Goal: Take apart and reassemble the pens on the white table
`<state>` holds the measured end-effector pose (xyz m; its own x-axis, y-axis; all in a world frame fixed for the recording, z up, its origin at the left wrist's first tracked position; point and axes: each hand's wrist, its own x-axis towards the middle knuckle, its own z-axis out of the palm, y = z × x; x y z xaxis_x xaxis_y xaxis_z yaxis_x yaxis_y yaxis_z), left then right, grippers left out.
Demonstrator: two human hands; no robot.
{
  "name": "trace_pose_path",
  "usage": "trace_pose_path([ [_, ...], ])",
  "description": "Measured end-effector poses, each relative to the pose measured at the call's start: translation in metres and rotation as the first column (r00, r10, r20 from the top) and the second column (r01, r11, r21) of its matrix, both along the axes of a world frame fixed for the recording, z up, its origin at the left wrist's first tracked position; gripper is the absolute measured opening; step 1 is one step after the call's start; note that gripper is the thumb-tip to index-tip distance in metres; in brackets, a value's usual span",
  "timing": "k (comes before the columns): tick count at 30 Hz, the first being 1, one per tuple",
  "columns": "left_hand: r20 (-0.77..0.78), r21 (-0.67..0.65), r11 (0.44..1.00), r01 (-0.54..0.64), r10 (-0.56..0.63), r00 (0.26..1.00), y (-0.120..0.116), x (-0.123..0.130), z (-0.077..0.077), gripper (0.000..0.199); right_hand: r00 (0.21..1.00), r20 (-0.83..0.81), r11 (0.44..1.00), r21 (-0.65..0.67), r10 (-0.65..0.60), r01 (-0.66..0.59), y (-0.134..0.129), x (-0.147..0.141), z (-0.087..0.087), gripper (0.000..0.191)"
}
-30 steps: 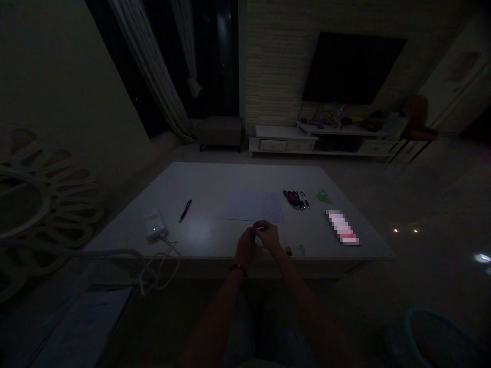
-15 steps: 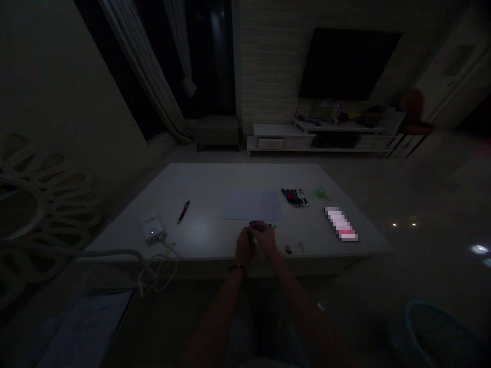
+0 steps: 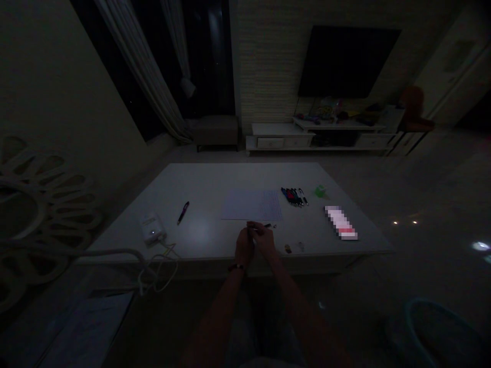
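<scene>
My left hand (image 3: 244,245) and my right hand (image 3: 264,239) meet at the near edge of the white table (image 3: 199,179), fingers closed round something small and dark that I cannot make out. Just beyond them lies a sheet of paper (image 3: 249,204) with writing on its right part. A small dark piece (image 3: 267,225) shows beside my right fingers, with a tiny bit (image 3: 274,226) to its right. Several pens (image 3: 293,197) lie in a row right of the paper. Off to the left is a single dark pen (image 3: 183,212).
A white box (image 3: 152,228) with cables sits at the table's left. On the right are a green object (image 3: 319,191), a phone (image 3: 341,223) and two small items, one brownish (image 3: 288,249). A teal-rimmed basket (image 3: 412,322) stands at lower right.
The fingers of my right hand have shifted slightly against my left. The small dark piece beside them shows more clearly. The objects on the table have stayed in place.
</scene>
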<state>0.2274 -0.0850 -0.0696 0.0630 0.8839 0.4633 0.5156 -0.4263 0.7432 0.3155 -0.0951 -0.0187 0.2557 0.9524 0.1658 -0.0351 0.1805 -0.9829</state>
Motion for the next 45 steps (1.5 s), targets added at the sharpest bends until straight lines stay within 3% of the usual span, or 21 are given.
trace_pose_path([
  [4,-0.033,0.034,0.999,0.007,-0.006,0.999,0.001,0.0,-0.003,0.016,0.989,0.067,0.99,-0.038,-0.133,0.136,0.0,0.0,-0.002,0.017],
  [9,-0.058,0.094,0.996,-0.004,0.01,0.998,0.003,0.001,-0.005,0.019,0.995,0.083,0.998,0.04,-0.054,0.051,-0.001,-0.001,-0.006,0.019],
  [13,-0.055,0.112,0.993,-0.032,0.038,0.998,0.004,0.001,-0.004,0.02,0.967,0.246,0.996,0.068,-0.065,0.05,0.003,0.016,-0.013,0.02],
  [15,-0.04,0.117,0.991,-0.069,0.074,0.996,0.004,0.002,-0.004,0.018,0.905,0.402,0.989,0.103,-0.138,0.105,0.009,0.038,-0.019,0.023],
  [17,-0.034,0.135,0.986,-0.097,0.103,0.994,0.003,0.003,-0.003,0.018,0.778,0.585,0.974,0.127,-0.228,0.19,0.015,0.063,-0.026,0.022],
  [20,-0.087,0.192,0.977,-0.097,0.115,0.989,0.003,0.004,-0.002,0.02,0.606,0.777,0.984,0.095,-0.169,0.153,0.025,0.092,-0.034,0.018],
  [23,-0.192,0.247,0.968,-0.046,0.096,0.977,0.004,0.005,-0.003,0.022,0.548,0.831,0.996,0.07,-0.092,0.061,0.034,0.101,-0.035,0.012],
  [25,-0.255,0.247,0.969,-0.023,0.088,0.963,0.003,0.005,-0.002,0.023,0.582,0.809,0.997,0.077,-0.081,0.033,0.036,0.099,-0.031,0.01],
  [29,-0.35,0.202,0.978,-0.057,0.126,0.928,0.002,0.006,-0.001,0.024,0.8,0.6,1.0,0.01,-0.012,0.008,0.028,0.1,-0.016,0.016],
  [32,-0.408,0.179,0.982,-0.067,0.136,0.903,0.001,0.006,0.001,0.023,0.889,0.457,0.999,0.031,0.025,-0.044,0.015,0.104,-0.002,0.017],
  [37,-0.433,0.168,0.985,-0.049,0.118,0.894,0.001,0.007,0.004,0.022,0.897,0.441,0.996,0.071,0.019,-0.057,0.006,0.103,0.014,0.018],
  [45,-0.478,0.165,0.986,0.004,0.076,0.875,0.001,0.006,0.003,0.021,0.851,0.519,0.988,0.072,0.077,-0.133,0.01,0.094,0.017,0.018],
])
